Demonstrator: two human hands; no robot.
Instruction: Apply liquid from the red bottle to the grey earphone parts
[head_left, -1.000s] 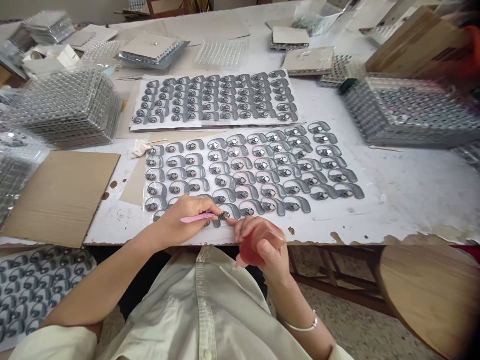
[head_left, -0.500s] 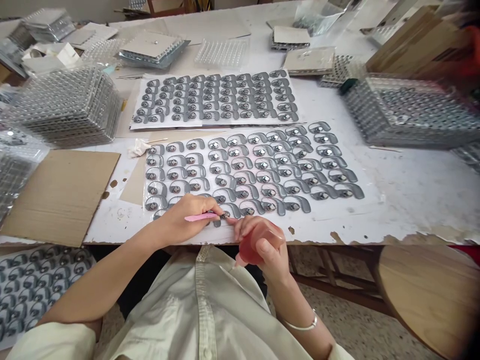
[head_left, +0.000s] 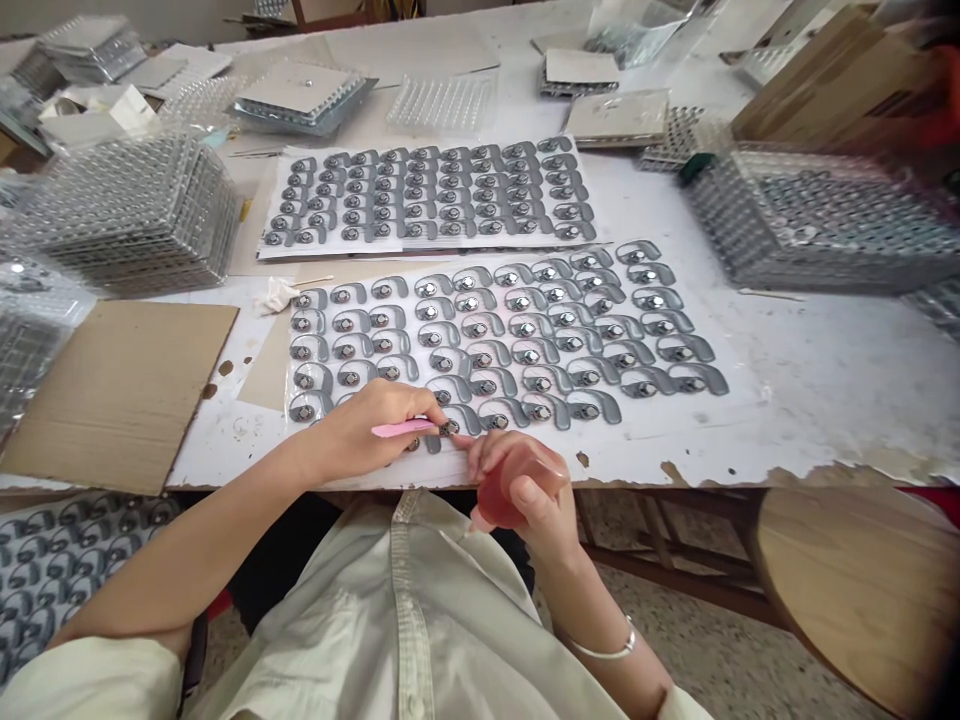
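My left hand (head_left: 375, 428) pinches pink tweezers (head_left: 405, 428), whose tip rests on a small grey hook-shaped piece (head_left: 450, 428) at the near edge of a white sheet (head_left: 739, 395). That sheet is covered with several rows of the same grey pieces with shiny round centres. My right hand (head_left: 525, 490) is curled round a small pink squeeze bottle (head_left: 506, 495), its fingertips touching the sheet right beside the tweezer tip. A second sheet (head_left: 427, 195) of like pieces lies farther back.
Stacks of clear blister trays stand at the left (head_left: 127, 210) and right (head_left: 817, 215). A brown cardboard sheet (head_left: 120, 390) lies at the near left. A round wooden stool (head_left: 862, 585) stands at the lower right. Another filled sheet (head_left: 52, 570) lies below the table at left.
Hands stay in place at the same piece; the view has shifted slightly, and my left arm has slid a little lower.
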